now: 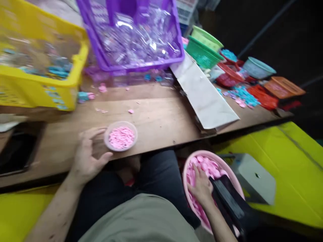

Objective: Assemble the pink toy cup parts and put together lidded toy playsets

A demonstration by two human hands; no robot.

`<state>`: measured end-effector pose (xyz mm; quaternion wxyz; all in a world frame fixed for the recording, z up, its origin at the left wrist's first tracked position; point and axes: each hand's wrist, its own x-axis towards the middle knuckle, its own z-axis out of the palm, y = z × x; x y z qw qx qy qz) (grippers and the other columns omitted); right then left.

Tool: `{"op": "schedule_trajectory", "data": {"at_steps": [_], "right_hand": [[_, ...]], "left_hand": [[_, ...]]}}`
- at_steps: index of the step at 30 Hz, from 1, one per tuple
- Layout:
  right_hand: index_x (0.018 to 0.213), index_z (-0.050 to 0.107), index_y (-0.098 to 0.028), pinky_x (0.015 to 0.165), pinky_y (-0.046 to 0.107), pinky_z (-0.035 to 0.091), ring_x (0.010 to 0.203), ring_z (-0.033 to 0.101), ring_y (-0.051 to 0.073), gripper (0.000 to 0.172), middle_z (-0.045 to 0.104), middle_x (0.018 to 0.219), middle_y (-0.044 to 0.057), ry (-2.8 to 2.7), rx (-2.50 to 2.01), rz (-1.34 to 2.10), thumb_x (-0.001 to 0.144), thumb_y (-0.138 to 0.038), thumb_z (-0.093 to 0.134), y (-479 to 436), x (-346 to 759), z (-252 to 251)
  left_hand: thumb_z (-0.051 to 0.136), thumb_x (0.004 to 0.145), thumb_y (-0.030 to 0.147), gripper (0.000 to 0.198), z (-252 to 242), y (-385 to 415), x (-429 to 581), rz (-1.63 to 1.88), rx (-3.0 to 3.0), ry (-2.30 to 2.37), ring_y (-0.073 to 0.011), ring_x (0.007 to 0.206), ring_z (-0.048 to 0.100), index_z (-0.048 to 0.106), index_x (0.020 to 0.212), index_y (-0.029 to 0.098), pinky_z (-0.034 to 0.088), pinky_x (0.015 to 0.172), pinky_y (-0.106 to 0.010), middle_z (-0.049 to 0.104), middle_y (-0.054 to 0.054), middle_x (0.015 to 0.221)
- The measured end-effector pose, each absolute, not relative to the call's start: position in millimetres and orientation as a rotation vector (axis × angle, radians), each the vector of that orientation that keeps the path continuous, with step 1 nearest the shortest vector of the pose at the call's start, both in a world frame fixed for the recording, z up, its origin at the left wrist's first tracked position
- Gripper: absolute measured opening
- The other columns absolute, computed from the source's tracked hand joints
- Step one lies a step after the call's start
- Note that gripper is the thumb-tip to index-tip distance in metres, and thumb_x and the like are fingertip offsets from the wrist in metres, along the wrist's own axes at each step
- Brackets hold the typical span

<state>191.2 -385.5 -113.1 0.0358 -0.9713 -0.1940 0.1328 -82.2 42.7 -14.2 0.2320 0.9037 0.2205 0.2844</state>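
Note:
My left hand [88, 156] rests at the table's front edge, thumb and fingers apart, beside a small translucent bowl [106, 144] of tiny pink pieces [121, 137]. Its fingertips are close to the bowl's rim; whether they touch it I cannot tell. Down to the right, my right hand [201, 184] reaches into a round pink tub [186, 169] full of larger pink disc-like pieces [208, 166]. The fingers of that hand lie spread over the pieces, with nothing visibly gripped. A dark, long object [228, 198] lies across the tub, partly covering the contents.
A purple basket [141, 65] of clear plastic containers and a yellow basket [37, 85] stand at the back. A white slab [204, 94] divides the wooden table [161, 114]. Farther right are a green basket [203, 52] and blue pieces [243, 94]. A grey stool [254, 178] stands beside the tub.

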Motion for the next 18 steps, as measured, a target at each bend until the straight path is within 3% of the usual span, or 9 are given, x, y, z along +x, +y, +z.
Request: {"op": "schedule_trajectory", "data": {"at_steps": [3,6,9,12,18], "right_hand": [[0.171,0.042,-0.026,0.116,0.074,0.050,0.158,0.048,0.052,0.087,0.047,0.175,0.022,-0.676,-3.076,0.344,0.092,-0.058,0.056,-404.3,205.6,-128.9],[0.167,0.043,-0.014,0.116,0.067,0.053,0.154,0.052,0.051,0.088,0.047,0.170,0.027,-0.790,-3.103,0.476,0.092,-0.057,0.056,-411.3,229.3,-136.4],[0.170,0.036,-0.007,0.123,0.062,0.048,0.157,0.051,0.052,0.103,0.046,0.167,0.034,-0.845,-3.107,0.591,0.083,-0.051,0.069,-401.9,247.3,-139.5],[0.174,0.030,-0.008,0.118,0.068,0.049,0.159,0.047,0.055,0.110,0.040,0.169,0.037,-0.805,-3.107,0.665,0.083,-0.055,0.071,-388.5,251.9,-137.5],[0.167,0.041,-0.015,0.110,0.071,0.055,0.150,0.056,0.052,0.092,0.050,0.163,0.031,-0.705,-3.127,0.604,0.084,-0.049,0.061,-391.2,247.2,-128.3]], "left_hand": [[0.068,0.102,0.041,0.052,-8.4,36.2,-78.6,1.058,2.378,0.537,-0.0362,0.137,0.063,0.050,0.150,0.033,0.052,0.119,-0.055,0.066,-0.011,0.146],[0.072,0.101,0.038,0.048,-9.2,34.9,-78.1,1.158,2.349,0.517,-0.0342,0.133,0.065,0.056,0.146,0.028,0.053,0.117,-0.052,0.070,-0.011,0.142],[0.071,0.103,0.037,0.046,-11.5,33.6,-78.5,1.170,2.324,0.535,-0.0336,0.132,0.064,0.057,0.145,0.025,0.052,0.117,-0.052,0.070,-0.012,0.140],[0.070,0.104,0.036,0.045,-12.1,32.5,-78.7,1.170,2.304,0.544,-0.0329,0.132,0.063,0.056,0.145,0.024,0.052,0.117,-0.051,0.068,-0.012,0.141],[0.069,0.105,0.035,0.042,-9.9,32.0,-78.6,1.192,2.323,0.530,-0.0321,0.131,0.064,0.056,0.144,0.024,0.051,0.119,-0.051,0.069,-0.012,0.140]]}}
